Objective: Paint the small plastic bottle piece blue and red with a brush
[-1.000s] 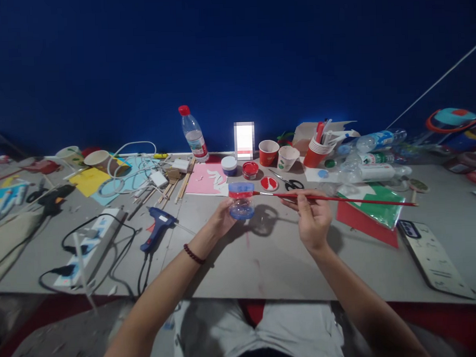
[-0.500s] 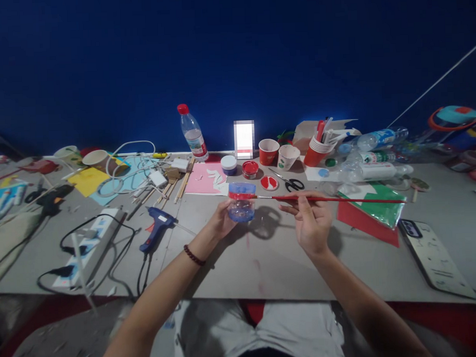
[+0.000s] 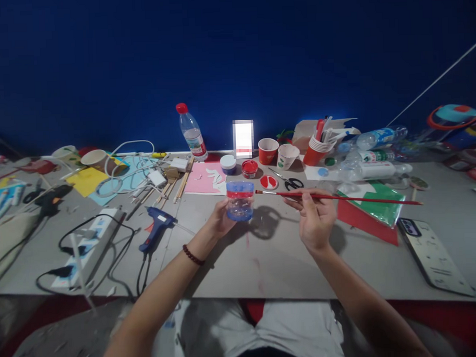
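Note:
My left hand (image 3: 221,219) is closed around the side of a clear plastic piece that looks like a cut bottle (image 3: 240,208), raised over the table. Blue paint rings its top and bottom, with a red band below the upper blue. In my right hand (image 3: 316,217) is a long, thin red paintbrush (image 3: 351,198), pinched between thumb and fingers and held nearly level. Its bristle tip points left, just short of the plastic piece's red band. Behind them stand an open jar of red paint (image 3: 249,169), its red-smeared lid (image 3: 269,182) and a white-lidded jar (image 3: 228,165).
Black-handled scissors (image 3: 293,184) lie behind my right hand, near two paper cups (image 3: 268,150). A blue glue gun (image 3: 158,228) and a power strip (image 3: 90,249) with cables are at left. Plastic bottles (image 3: 380,171) and a phone (image 3: 436,257) lie at right.
My right hand has moved slightly right, drawing the brush tip off the plastic piece's red band. The left hand keeps its hold almost unmoved.

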The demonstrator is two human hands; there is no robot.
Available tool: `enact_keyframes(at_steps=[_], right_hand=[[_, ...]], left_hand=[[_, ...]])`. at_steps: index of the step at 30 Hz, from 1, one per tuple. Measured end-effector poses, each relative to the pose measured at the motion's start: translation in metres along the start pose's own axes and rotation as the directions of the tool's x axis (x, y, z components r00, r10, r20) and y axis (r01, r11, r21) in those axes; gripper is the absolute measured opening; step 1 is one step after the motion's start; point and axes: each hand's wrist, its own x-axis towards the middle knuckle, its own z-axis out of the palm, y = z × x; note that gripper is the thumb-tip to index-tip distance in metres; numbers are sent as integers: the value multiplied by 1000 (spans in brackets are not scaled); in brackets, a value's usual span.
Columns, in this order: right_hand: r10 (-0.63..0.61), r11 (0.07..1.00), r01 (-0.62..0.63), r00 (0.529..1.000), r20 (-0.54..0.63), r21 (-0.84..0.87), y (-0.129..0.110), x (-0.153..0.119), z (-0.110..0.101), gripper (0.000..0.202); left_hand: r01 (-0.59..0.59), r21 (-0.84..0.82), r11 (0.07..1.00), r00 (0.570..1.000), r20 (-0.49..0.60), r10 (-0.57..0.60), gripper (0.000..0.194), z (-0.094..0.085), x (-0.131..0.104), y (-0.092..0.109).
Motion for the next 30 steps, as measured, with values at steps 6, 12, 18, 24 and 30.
enact_keyframes(at_steps=[6,12,18,24,30], right_hand=[[-157,983,157,988,5,-91,-1,-4,3,8],[-315,930,330,943,110,-160,3,-11,2,10],[-401,857,448,890,219,-253,12,-15,-3,20],[-406,850,453,889,211,-270,11,-16,-2,19],[-384,874,410,911,147,-259,14,-12,-3,15]], left_hand=[[-13,57,998,1000,-26,15,56,1,1,0],[-43,131,990,994,-91,56,46,8,1,0],[-137,192,972,970,-175,171,50,13,-1,-4],[-148,186,971,961,-206,185,49,14,1,-3],[-123,153,981,971,-187,150,41,10,3,-3]])
